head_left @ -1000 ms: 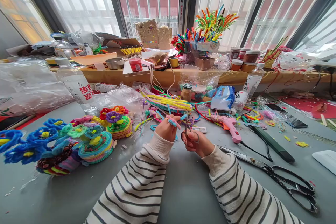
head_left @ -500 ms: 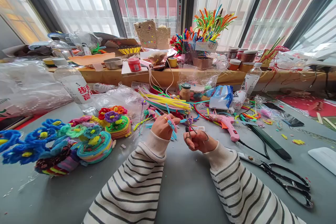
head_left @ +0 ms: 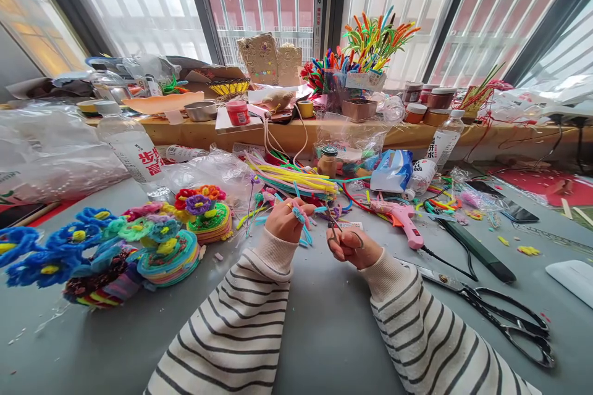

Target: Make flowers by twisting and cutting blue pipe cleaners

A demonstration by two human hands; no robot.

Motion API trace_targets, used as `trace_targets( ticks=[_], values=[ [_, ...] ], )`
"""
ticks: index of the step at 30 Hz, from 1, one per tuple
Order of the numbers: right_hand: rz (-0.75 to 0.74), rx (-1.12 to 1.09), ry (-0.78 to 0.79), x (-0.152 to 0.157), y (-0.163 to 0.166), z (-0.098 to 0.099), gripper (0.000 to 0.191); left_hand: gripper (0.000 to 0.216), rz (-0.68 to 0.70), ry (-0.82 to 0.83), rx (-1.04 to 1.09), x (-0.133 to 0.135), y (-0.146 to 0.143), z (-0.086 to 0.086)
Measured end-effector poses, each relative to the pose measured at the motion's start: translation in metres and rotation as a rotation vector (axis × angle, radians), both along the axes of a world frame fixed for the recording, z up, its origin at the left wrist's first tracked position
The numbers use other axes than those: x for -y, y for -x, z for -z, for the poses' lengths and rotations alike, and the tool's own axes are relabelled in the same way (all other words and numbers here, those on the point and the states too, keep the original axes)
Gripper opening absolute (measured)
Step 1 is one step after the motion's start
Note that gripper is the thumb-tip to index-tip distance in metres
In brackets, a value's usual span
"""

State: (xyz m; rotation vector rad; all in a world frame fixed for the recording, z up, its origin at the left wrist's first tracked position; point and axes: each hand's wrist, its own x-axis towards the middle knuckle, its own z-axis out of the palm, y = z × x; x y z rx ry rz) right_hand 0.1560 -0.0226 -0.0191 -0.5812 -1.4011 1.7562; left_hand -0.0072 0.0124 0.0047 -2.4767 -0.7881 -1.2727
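Between the fingers of my left hand [head_left: 286,220] is a small pink and light-blue pipe-cleaner piece [head_left: 300,216], with blue stems sticking out of it. My left hand is closed on it. Just to the right, my right hand [head_left: 351,245] is closed round the handles of a small pair of scissors [head_left: 334,218]. Their blades point up and forward, close to the blue stem that extends right from the piece. Whether the blades touch the stem I cannot tell. Behind both hands lies a bundle of yellow, pink and green pipe cleaners [head_left: 296,180].
Finished pipe-cleaner flowers [head_left: 76,237] and round layered bases [head_left: 169,259] stand at the left. At the right lie a pink glue gun [head_left: 401,222], large black-handled scissors [head_left: 514,321] and a dark green bar-shaped tool [head_left: 482,250]. Water bottles [head_left: 132,148] and a small jar [head_left: 328,162] stand farther back.
My left hand has turned the pipe-cleaner piece slightly, and its stems now point a little differently. The small scissors have tilted more upright in my right hand.
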Motion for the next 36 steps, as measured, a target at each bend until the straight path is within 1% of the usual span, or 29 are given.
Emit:
trace_targets(
  ticks=[1,3,5,6,8,10,14,17,20,24,28,31,34,36],
  values=[
    [-0.031,-0.004,0.011,0.0,0.0,0.0,0.049,0.022,0.003,0.002,-0.002,0.0,0.0,0.0],
    [-0.142,-0.01,0.038,-0.001,0.0,-0.001,0.054,0.02,0.006,0.0,-0.01,0.001,-0.001,0.0],
    [-0.244,-0.006,0.063,-0.001,0.0,-0.002,0.063,0.019,0.01,-0.001,-0.023,0.003,-0.003,-0.001],
    [-0.27,-0.003,0.072,-0.001,0.0,-0.002,0.067,0.019,0.015,0.003,-0.03,0.004,-0.004,-0.002],
    [-0.256,0.003,0.074,-0.001,-0.001,-0.002,0.068,0.019,0.029,0.016,-0.046,0.005,-0.005,-0.003],
    [-0.199,0.01,0.066,-0.002,-0.002,-0.002,0.063,0.02,0.028,0.029,-0.051,0.006,-0.005,-0.003],
    [-0.069,0.011,0.064,-0.003,-0.002,0.001,0.053,0.021,-0.017,0.046,-0.038,0.003,-0.003,-0.001],
    [0.005,0.013,0.06,-0.002,-0.001,0.002,0.052,0.022,-0.033,0.056,-0.03,0.001,-0.002,0.002],
    [0.036,0.033,0.051,0.0,0.0,0.0,0.052,0.022,-0.044,0.059,-0.028,0.0,-0.001,0.004],
    [0.03,0.064,0.041,0.001,0.0,-0.002,0.053,0.025,-0.052,0.056,-0.022,-0.002,0.0,0.006],
    [0.004,0.025,0.075,0.0,0.001,0.0,0.053,0.026,-0.041,0.059,-0.013,-0.005,0.0,0.008],
    [-0.094,-0.019,0.111,-0.001,0.002,0.0,0.057,0.026,-0.017,0.064,-0.023,-0.004,-0.003,0.009],
    [-0.229,-0.033,0.138,-0.001,0.001,-0.001,0.068,0.026,0.005,0.069,-0.053,0.0,-0.007,0.009],
    [-0.246,-0.025,0.142,-0.001,0.001,-0.001,0.073,0.027,0.017,0.085,-0.076,0.002,-0.009,0.009]
  ],
)
